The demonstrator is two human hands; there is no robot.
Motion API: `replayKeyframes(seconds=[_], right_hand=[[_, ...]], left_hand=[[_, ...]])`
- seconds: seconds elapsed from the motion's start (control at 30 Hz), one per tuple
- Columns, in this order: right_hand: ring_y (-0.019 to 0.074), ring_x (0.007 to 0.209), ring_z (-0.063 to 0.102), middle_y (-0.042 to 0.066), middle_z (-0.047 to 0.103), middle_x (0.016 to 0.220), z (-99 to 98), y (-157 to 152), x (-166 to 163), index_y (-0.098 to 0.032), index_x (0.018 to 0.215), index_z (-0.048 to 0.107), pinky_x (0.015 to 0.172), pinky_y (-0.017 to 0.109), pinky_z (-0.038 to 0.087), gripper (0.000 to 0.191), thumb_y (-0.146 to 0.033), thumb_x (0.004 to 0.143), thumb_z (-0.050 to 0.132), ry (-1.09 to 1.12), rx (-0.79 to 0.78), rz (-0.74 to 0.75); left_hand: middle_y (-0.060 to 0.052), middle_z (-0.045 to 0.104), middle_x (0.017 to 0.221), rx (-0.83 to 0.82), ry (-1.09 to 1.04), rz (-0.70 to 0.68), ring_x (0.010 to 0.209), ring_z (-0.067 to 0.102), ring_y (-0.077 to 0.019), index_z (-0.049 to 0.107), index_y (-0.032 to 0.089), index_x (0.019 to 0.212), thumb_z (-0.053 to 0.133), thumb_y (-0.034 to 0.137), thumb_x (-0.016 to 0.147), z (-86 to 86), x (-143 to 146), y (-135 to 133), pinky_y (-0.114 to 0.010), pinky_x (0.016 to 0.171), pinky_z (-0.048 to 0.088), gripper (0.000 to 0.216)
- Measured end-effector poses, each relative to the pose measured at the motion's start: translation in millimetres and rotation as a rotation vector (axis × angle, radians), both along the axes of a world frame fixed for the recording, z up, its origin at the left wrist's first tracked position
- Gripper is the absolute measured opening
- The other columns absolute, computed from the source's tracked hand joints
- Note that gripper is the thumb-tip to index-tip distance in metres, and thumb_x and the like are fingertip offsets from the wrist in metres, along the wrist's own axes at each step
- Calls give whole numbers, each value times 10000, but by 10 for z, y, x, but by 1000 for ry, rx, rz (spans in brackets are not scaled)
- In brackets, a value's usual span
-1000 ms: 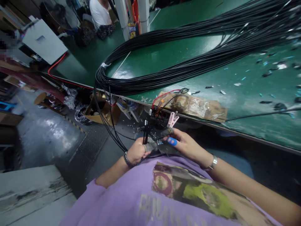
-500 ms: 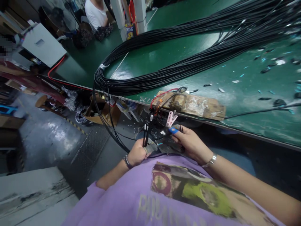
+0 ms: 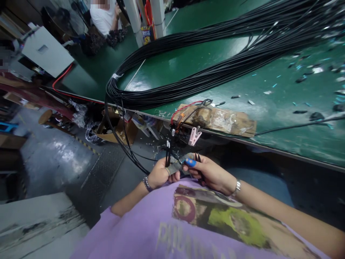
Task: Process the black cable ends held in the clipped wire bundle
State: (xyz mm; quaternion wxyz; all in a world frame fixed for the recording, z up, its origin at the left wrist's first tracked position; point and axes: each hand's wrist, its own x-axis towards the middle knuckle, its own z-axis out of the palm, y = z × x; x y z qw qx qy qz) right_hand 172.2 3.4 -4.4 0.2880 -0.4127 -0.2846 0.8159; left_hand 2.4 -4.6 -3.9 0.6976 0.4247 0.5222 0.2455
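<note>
My left hand point(image 3: 159, 173) is closed around thin black cables point(image 3: 168, 154), whose pale ends stick up above the fingers. Tape or a finger cover wraps its thumb. Close beside it, my right hand point(image 3: 208, 171) wears a blue cover on the thumb and pinches at the left fingertips, where a small cable end seems to lie. A dark, pointed tool point(image 3: 198, 158) pokes out of the right hand; most of it is hidden, so its kind is unclear. Just above hangs a pink clothespin point(image 3: 194, 136) at the table edge.
A big coil of black cable point(image 3: 172, 91) lies on the green table point(image 3: 185, 66). Near the edge sits a taped wooden block point(image 3: 226, 120) with wires. Offcuts litter the right side. A cardboard box point(image 3: 129, 131) stands below. A person in white point(image 3: 104, 18) is across the table.
My right hand has moved left and slightly down, from below the clothespin to meet my left fingertips. The left hand keeps hold of the cables, nearly in place.
</note>
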Motion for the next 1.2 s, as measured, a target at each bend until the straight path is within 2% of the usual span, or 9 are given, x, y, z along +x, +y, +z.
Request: replayKeyframes(seconds=[0.17, 0.33, 0.57, 0.7, 0.8, 0.93, 1.1, 1.2], right_hand=[[41, 385, 187, -91, 330, 434, -21, 15, 5, -178, 622, 511, 363, 196, 70, 288, -396, 631, 699, 157, -117, 38], [39, 415, 188, -67, 399, 510, -87, 23, -13, -184, 618, 459, 374, 191, 60, 286, -333, 597, 702, 262, -212, 16], [34, 406, 174, -83, 364, 489, -107, 5, -26, -193, 621, 422, 373, 192, 44, 326, -325, 560, 714, 314, -243, 45], [35, 386, 167, -93, 328, 453, -72, 5, -35, -200, 608, 407, 368, 194, 46, 322, -367, 607, 681, 250, -180, 70], [32, 393, 187, -94, 355, 456, -68, 15, -45, -195, 611, 423, 373, 189, 81, 306, -341, 584, 690, 136, -111, 29], [38, 414, 243, -90, 397, 487, -59, 46, -40, -185, 645, 480, 389, 193, 151, 312, -343, 536, 726, -97, 29, 8], [61, 482, 329, -64, 455, 546, -74, 62, 4, -168, 675, 523, 440, 206, 248, 397, -464, 533, 746, -340, 230, 55], [70, 469, 334, -52, 462, 544, -161, -6, 29, -175, 669, 514, 441, 219, 271, 460, -622, 630, 615, -364, 252, 81]], left_hand=[[-1, 570, 467, -17, -47, -5, 367, 440, -55, 553, 132, 616, 656, 616, 617, -2, 1, -2, -176, 384, 322, 494], [-2, 578, 478, -36, -99, 0, 377, 456, -65, 567, 131, 654, 682, 622, 581, -2, 2, 2, -189, 406, 340, 510], [3, 577, 469, -42, -149, 2, 388, 471, -74, 572, 130, 695, 698, 626, 556, -37, -5, -10, -194, 427, 350, 530], [-9, 600, 495, -27, -141, 5, 430, 512, -88, 573, 127, 724, 692, 629, 563, -64, -11, -9, -207, 484, 401, 540], [-40, 648, 569, -56, -142, -62, 484, 565, -109, 558, 130, 743, 678, 622, 589, -85, -23, 1, -209, 495, 423, 529], [-19, 630, 528, -113, -93, -150, 395, 518, -86, 527, 143, 753, 660, 632, 597, -87, -36, 18, -167, 372, 304, 529], [44, 533, 421, -34, 10, -95, 287, 378, -39, 497, 152, 660, 643, 592, 647, -51, -30, 19, -166, 322, 236, 464], [37, 554, 451, 28, -2, -21, 295, 397, -41, 502, 151, 661, 627, 570, 676, -33, -5, 22, -167, 325, 238, 437]])
